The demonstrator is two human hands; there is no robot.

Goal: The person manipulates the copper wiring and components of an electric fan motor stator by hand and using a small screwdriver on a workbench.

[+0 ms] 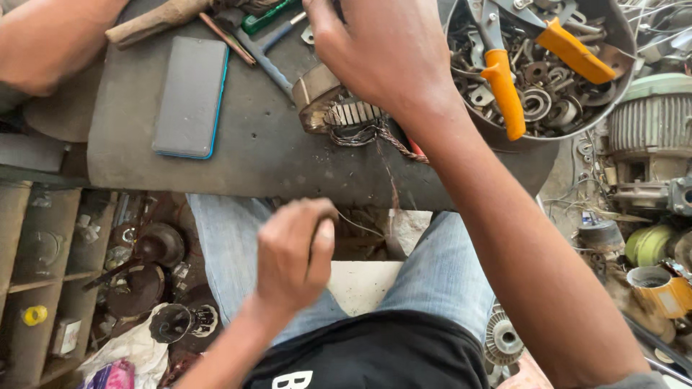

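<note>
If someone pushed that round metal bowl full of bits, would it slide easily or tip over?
The bowl is probably heavy: it is heaped with metal bearings and washers, so it should resist a push. Its edge seems to overhang the mat, so it might tip. The orange-handled pliers on top could slip off.

Bare tabletop (252, 155) open between the phone (191, 97) and the motor armature (339, 108). Blocked right of the armature by the metal bowl (620, 43) of parts and orange-handled pliers (504, 94). Crowded behind the phone by a screwdriver (270, 16) and wooden handle (155, 20).

The desk (252, 151) is covered by a matt, rough grey mat; the phone (191, 97) looks smooth – the pliers (504, 94) have glossy orange plastic handles, the armature (346, 115) dull metal.
</note>
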